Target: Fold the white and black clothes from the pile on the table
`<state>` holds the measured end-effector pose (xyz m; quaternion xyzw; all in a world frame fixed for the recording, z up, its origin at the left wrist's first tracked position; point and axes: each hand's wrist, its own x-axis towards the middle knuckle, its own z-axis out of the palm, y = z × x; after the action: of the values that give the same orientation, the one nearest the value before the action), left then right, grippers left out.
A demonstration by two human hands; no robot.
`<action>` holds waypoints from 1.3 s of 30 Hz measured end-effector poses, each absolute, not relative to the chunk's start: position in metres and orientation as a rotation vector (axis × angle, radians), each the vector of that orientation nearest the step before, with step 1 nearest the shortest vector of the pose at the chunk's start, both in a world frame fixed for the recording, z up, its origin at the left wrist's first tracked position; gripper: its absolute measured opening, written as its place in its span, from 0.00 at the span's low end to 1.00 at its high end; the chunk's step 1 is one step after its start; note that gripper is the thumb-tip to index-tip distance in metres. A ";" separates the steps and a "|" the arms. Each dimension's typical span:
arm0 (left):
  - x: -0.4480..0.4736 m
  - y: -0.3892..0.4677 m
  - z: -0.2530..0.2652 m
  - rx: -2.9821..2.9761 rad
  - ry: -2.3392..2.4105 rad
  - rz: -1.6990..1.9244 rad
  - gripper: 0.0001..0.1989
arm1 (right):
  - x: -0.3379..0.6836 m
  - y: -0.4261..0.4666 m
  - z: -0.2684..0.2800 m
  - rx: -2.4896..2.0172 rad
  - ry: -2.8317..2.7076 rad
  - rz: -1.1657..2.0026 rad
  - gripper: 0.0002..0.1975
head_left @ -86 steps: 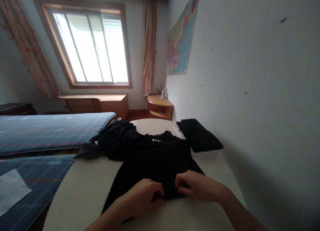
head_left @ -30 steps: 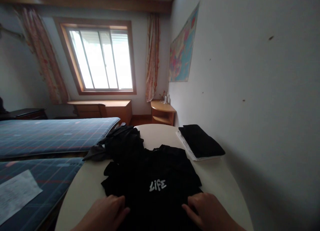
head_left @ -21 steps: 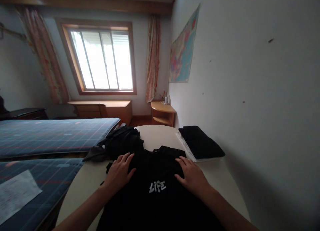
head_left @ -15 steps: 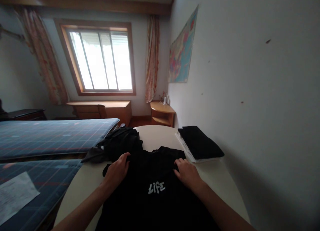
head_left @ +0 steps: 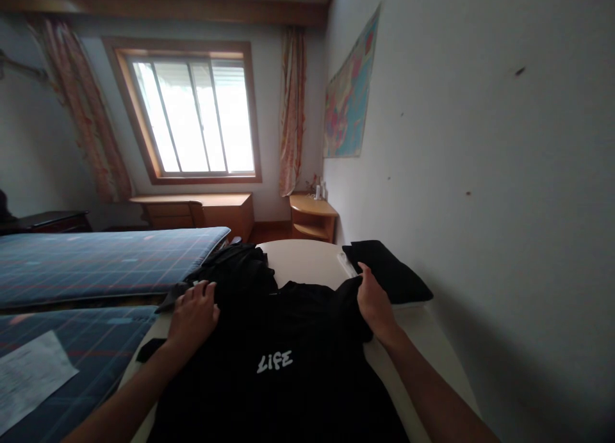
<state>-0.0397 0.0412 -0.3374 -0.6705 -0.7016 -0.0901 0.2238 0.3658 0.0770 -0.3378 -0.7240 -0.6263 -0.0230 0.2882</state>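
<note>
A black T-shirt (head_left: 298, 321) with white "LIFE" lettering lies spread on a round cream table (head_left: 300, 257), its collar facing away from me. At its left shoulder area my left hand (head_left: 195, 312) is closed on the cloth, fingers curled over it; the fingertips are partly hidden. On the opposite side my right hand (head_left: 375, 305) grips the shirt near the right sleeve, thumb side up. Beyond my left hand sits a crumpled heap of dark clothing (head_left: 240, 267). Just past my right hand rests a folded black garment (head_left: 396, 276) on a white layer.
Two plaid mattresses (head_left: 96, 260) stand left of the table, one with a sheet of paper (head_left: 33, 379) on it. A white wall (head_left: 504, 251) runs close along the right. A desk (head_left: 192, 206) and corner shelf (head_left: 312, 206) are below the window side.
Both hands have moved apart, the left one leftward and the right one rightward and slightly up. The shirt has shifted left and its shoulders are spread wider.
</note>
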 end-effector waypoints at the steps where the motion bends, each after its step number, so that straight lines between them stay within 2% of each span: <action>1: -0.024 0.040 -0.341 -1.949 -1.867 -0.300 0.21 | 0.364 0.076 -0.337 -1.918 -1.700 -0.123 0.27; 4: 0.026 0.042 -0.353 -2.245 -1.772 -0.400 0.21 | 0.349 0.071 -0.336 -1.826 -1.907 -0.257 0.26; 7: 0.065 0.053 -0.362 -2.472 -1.692 -0.468 0.21 | 0.330 0.064 -0.345 -1.677 -2.185 -0.147 0.21; 9: 0.080 0.066 -0.365 -2.511 -1.701 -0.460 0.22 | 0.321 0.059 -0.357 -1.656 -2.261 -0.030 0.20; 15: 0.087 0.111 -0.368 -2.466 -1.841 -0.344 0.21 | 0.328 0.056 -0.387 -1.900 -2.246 0.257 0.30; 20: 0.091 0.134 -0.367 -2.516 -1.782 -0.357 0.23 | 0.338 0.057 -0.386 -1.918 -2.226 0.337 0.31; 25: 0.105 0.149 -0.366 -2.585 -1.729 -0.421 0.15 | 0.341 0.057 -0.386 -1.906 -2.206 0.344 0.28; 31: 0.102 0.176 -0.367 -2.427 -1.979 -0.512 0.16 | 0.344 0.068 -0.395 -2.039 -2.049 0.292 0.34; 35: 0.107 0.180 -0.364 -2.366 -2.068 -0.530 0.16 | 0.346 0.078 -0.401 -2.002 -1.983 0.232 0.33; 39: 0.135 0.148 -0.363 -2.362 -1.934 -0.641 0.19 | 0.352 0.082 -0.402 -1.903 -1.949 0.248 0.32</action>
<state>0.1352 0.1480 -0.3633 -0.7571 -0.6201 -0.2054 0.0112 0.3517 0.0818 -0.4023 -0.6814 -0.6979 0.0889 0.2016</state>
